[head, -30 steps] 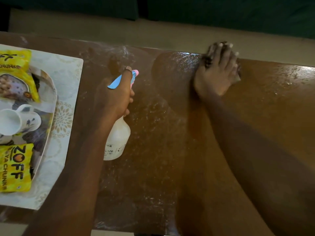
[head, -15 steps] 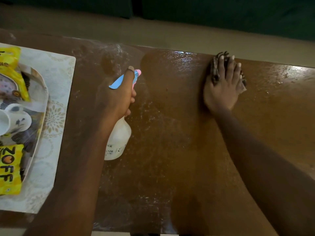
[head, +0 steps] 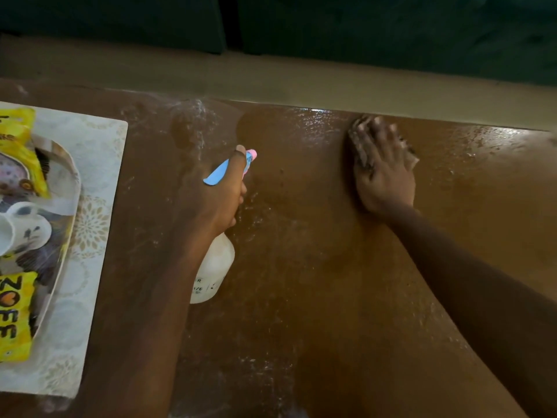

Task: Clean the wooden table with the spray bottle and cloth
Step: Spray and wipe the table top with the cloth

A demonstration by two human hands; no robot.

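Left hand: your left hand (head: 217, 200) has its grip clamped round the neck of the white translucent plastic spray bottle (head: 214, 267), which has a blue trigger and a pink nozzle. The index finger lies along the top of the head.
Spray bottle: held tilted above the worktop, left of centre. The nozzle points toward the far edge and the body angles back toward you.
Right hand: your right hand (head: 382, 173) lies flat with the grip apart. The fingers are straight and motion-blurred, pressing down on the cloth.
Cloth: the small pale crumpled cloth (head: 411, 156) sits under your right palm near the far edge. It is mostly covered, with one corner sticking out on the right.
Worktop: the brown wooden worktop (head: 316, 297) is wet and glossy around the cloth. Whitish droplets and streaks lie in front of the bottle.
Left side: a cream patterned placemat (head: 99, 164) carries a printed oval tray (head: 64, 236). On the tray are a white cup (head: 18, 233) and yellow snack packets (head: 15, 315).
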